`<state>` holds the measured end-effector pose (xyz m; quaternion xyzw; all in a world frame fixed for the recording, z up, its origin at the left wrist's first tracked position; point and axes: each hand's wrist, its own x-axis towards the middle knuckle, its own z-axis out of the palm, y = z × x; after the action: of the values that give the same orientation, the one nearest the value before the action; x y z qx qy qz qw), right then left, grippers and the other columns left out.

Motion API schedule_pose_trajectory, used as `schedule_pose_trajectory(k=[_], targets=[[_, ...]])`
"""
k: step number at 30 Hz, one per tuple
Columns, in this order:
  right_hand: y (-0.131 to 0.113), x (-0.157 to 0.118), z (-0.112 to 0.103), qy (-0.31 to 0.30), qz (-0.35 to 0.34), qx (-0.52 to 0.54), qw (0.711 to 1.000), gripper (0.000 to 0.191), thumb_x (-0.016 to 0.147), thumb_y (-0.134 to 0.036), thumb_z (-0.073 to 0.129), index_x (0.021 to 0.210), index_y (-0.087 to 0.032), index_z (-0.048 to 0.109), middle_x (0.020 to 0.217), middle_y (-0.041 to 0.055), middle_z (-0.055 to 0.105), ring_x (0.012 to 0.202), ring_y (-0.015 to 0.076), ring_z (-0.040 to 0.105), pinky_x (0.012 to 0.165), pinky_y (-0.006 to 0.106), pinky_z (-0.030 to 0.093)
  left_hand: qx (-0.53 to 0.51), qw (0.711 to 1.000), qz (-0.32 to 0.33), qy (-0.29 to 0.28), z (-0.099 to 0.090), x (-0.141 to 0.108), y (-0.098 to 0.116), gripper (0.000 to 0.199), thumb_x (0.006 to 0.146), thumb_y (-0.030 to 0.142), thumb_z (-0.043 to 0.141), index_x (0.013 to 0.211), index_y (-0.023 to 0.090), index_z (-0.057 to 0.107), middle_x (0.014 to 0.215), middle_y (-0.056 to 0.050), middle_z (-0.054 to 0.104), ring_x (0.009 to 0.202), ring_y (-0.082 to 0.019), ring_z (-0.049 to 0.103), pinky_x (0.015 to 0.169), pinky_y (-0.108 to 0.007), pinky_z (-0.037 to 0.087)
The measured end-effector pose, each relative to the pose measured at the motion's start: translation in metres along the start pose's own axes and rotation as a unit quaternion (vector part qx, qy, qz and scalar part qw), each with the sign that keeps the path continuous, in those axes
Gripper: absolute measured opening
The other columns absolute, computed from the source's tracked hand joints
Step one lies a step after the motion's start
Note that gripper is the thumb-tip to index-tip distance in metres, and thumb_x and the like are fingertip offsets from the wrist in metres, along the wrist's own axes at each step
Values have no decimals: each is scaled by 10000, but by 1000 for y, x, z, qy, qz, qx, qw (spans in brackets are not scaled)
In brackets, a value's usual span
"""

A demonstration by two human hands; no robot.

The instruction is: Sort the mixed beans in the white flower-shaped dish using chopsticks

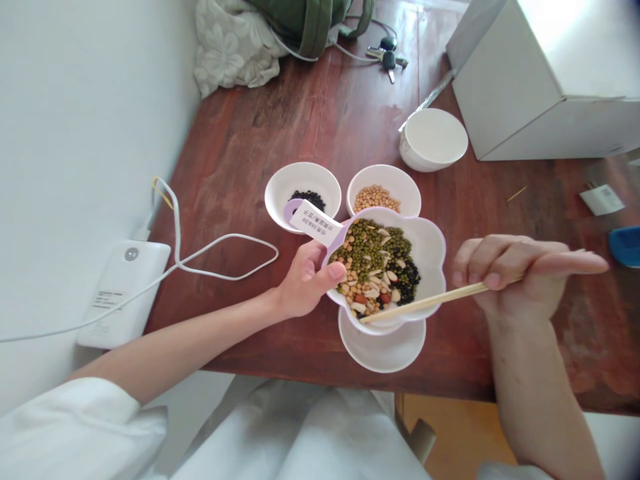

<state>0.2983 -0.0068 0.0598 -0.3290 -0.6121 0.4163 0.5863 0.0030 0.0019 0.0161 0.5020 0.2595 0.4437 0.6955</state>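
My left grip point(305, 280) is clamped on the rim of a flower-shaped white bowl point(430, 247), tilting it toward me over a white saucer point(383, 352). My right grip point(510, 273) is closed around wooden chopsticks point(425, 303), their tips at the bowl's near edge. Inside lies a mix of mung beans, black beans, soybeans and pale seeds point(375, 263). Just beyond, on the wooden tabletop point(500, 360), sit a small bowl of black beans point(303, 190) and a small bowl of soybeans point(384, 187), with a paper label point(311, 222) over the left one's rim.
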Motion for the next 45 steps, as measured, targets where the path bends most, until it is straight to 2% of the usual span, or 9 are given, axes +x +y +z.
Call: schedule_pose_trajectory(k=[3, 6, 12, 17, 20, 24, 36, 41, 45], targets=[[-3, -1, -3, 17, -7, -31, 999, 792, 1012, -792, 591, 469, -232, 728, 373, 17, 541, 287, 198, 545, 313, 333, 512, 6, 1000, 5, -9, 3, 2, 4, 739, 906, 755, 762, 1358, 170, 771, 1179, -164, 852, 1214, -396, 796, 1006, -490, 678], [-5, 2, -11, 34, -51, -44, 997, 807, 1057, -723, 586, 430, -222, 677, 349, 11, 517, 266, 182, 526, 296, 305, 495, 1, 1000, 12, -13, 4, 3, 3, 719, 885, 711, 814, 1371, 184, 757, 1158, -150, 851, 1274, -394, 770, 1078, -509, 647], [0, 7, -24, 79, -74, -26, 994, 882, 950, -914, 537, 399, -238, 665, 311, 5, 462, 213, 177, 479, 235, 281, 431, 0, 999, 39, -14, 2, 6, -2, 673, 887, 639, 846, 1372, 185, 736, 1146, -140, 848, 1291, -373, 762, 1108, -491, 635], [-2, 6, -21, 57, -104, -27, 993, 805, 1049, -728, 593, 415, -234, 647, 320, -22, 463, 227, 169, 507, 255, 262, 463, -9, 999, 51, -17, 2, 6, -1, 645, 883, 603, 866, 1354, 181, 740, 1135, -138, 850, 1281, -368, 767, 1113, -489, 633], [-5, 6, -16, 50, -84, -41, 994, 810, 1079, -688, 559, 420, -223, 634, 358, -5, 525, 257, 168, 536, 275, 267, 480, -7, 999, 41, -11, 3, 6, 1, 655, 873, 601, 879, 1362, 188, 738, 1147, -142, 852, 1277, -375, 771, 1117, -496, 631], [-5, 5, -14, 33, -76, -28, 996, 828, 1076, -707, 548, 412, -223, 651, 321, -11, 465, 220, 164, 475, 263, 280, 466, -11, 999, 38, -9, 3, 6, 0, 683, 847, 602, 899, 1366, 190, 736, 1171, -149, 849, 1290, -386, 767, 1111, -499, 636], [-7, -1, -3, 96, -43, -53, 993, 777, 1008, -721, 677, 421, -213, 652, 347, -7, 491, 269, 161, 501, 300, 295, 498, -17, 999, 31, -6, 4, 5, -1, 670, 855, 606, 888, 1360, 192, 735, 1192, -147, 846, 1316, -383, 755, 1149, -510, 613], [-5, -1, -5, 87, -45, -36, 995, 772, 997, -705, 705, 407, -211, 655, 323, -4, 475, 244, 171, 490, 283, 296, 494, -17, 999, 32, -13, 3, 3, -3, 651, 879, 575, 880, 1381, 193, 719, 1216, -149, 839, 1362, -387, 731, 1147, -509, 614], [-1, -2, -8, 93, -59, 2, 994, 767, 1007, -669, 710, 389, -220, 636, 286, -35, 386, 180, 132, 348, 239, 271, 425, -27, 999, 23, -13, 3, 3, -4, 694, 853, 566, 905, 1406, 193, 712, 1239, -154, 832, 1332, -391, 747, 1106, -505, 641]])
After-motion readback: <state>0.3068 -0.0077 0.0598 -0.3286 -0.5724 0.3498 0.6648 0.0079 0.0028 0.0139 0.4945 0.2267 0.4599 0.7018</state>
